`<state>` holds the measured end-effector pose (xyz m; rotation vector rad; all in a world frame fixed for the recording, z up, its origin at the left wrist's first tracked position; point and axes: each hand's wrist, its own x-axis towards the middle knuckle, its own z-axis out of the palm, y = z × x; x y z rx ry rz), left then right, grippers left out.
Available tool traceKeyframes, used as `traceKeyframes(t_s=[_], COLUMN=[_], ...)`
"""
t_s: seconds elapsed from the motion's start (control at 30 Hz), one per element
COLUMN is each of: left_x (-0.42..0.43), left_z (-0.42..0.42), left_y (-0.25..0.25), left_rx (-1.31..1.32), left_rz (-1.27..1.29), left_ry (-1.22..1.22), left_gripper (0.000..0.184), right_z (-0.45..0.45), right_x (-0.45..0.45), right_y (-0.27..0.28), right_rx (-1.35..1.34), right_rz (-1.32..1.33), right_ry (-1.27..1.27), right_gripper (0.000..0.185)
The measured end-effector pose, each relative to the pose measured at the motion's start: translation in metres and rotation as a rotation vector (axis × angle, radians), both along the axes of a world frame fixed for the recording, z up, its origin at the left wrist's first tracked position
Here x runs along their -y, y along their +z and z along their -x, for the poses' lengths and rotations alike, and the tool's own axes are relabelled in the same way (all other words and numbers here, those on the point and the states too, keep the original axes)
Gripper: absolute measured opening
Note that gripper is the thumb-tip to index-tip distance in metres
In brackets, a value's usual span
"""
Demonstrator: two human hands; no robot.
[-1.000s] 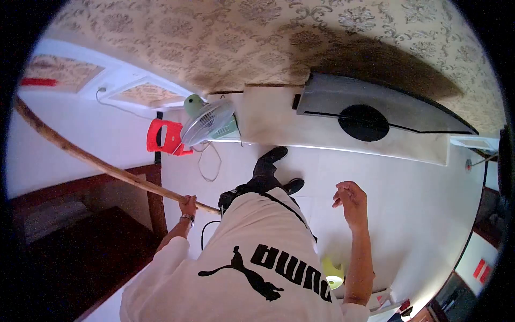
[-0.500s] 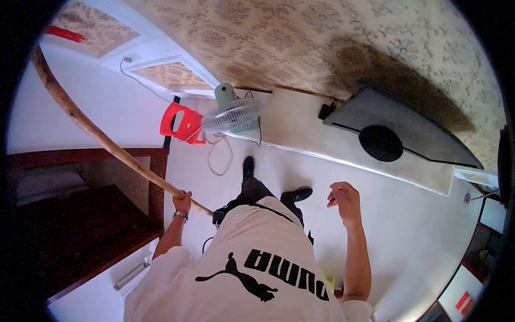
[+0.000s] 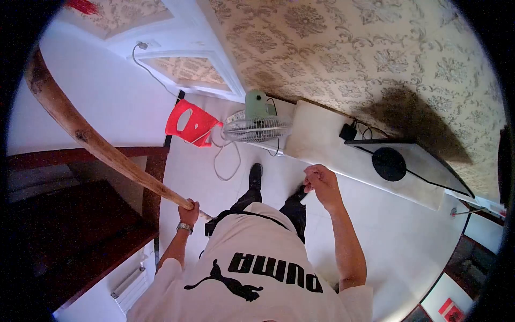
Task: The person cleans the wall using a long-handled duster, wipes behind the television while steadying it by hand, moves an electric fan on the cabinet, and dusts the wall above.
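Note:
My left hand point(image 3: 189, 212) is wrapped round a long wooden pole point(image 3: 110, 153), with a watch on that wrist. The pole slants from beside my hip up to the upper left, and its top end runs into the dark edge of the view. In front of my right thigh, my right hand point(image 3: 322, 183) hangs in the air with its fingers loosely curled in. Nothing shows in it, and it touches nothing. Below it is my dark shoe, partly covered by the fingers.
A red plastic stool point(image 3: 194, 122) and a green fan point(image 3: 256, 124) stand by the wall, a loose cord point(image 3: 228, 174) on the floor near them. To their right, a dark screen point(image 3: 418, 163) rests on a low white cabinet point(image 3: 316, 134). Dark wooden furniture point(image 3: 80, 236) stands left.
My right hand has swung forward and to the left. My feet have changed position, and the fan and stool sit further right in view. My left hand still holds the pole.

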<state>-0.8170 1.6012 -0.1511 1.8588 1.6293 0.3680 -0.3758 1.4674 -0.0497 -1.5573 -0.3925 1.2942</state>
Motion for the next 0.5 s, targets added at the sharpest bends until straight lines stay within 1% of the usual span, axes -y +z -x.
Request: traceKeyframes(t_s=[0.03,0.1,0.2,0.27,0.33,0.37,0.4,0.43,0.47,0.5], left_x=[-0.002,-0.005,-0.003,0.006,0.008,0.015,0.024,0.034,0.039,0.043], left_z=[0.003,0.011,0.003,-0.008,-0.015,-0.011,-0.004,0.008,0.0,-0.013], left_y=[-0.004,-0.013,-0.001,0.015,0.021,0.019,0.016,0.005,0.013,0.033], left_rx=[0.005,-0.048,-0.081,-0.103,-0.128,-0.207,-0.287,-0.273,-0.273,-0.258], left_rz=[0.005,-0.107,-0.082,-0.107,-0.149,-0.227,-0.301,-0.172,-0.176,-0.093], left_ry=[0.007,-0.112,-0.13,-0.101,-0.095,-0.156,-0.219,-0.134,-0.14,-0.104], left_gripper=[0.025,0.025,0.025,0.025,0.025,0.024,0.022,0.019,0.019,0.015], right_z=[0.003,0.003,0.001,0.005,0.025,0.04,0.056,0.073,0.09,0.107], right_x=[-0.012,-0.035,-0.068,-0.095,-0.126,-0.141,-0.152,-0.159,-0.165,-0.17], right_y=[0.007,0.029,0.044,0.06,0.075,0.089,0.104,0.114,0.119,0.124], right_rx=[0.006,0.049,0.101,0.127,0.334,0.332,0.305,0.355,0.404,0.443], right_rz=[-0.028,-0.037,-0.096,-0.185,-0.396,-0.495,-0.502,-0.596,-0.689,-0.761], right_ry=[0.007,0.075,0.191,0.35,0.434,0.474,0.583,0.605,0.626,0.604], right_gripper=[0.016,0.016,0.018,0.019,0.026,0.034,0.039,0.052,0.064,0.069])
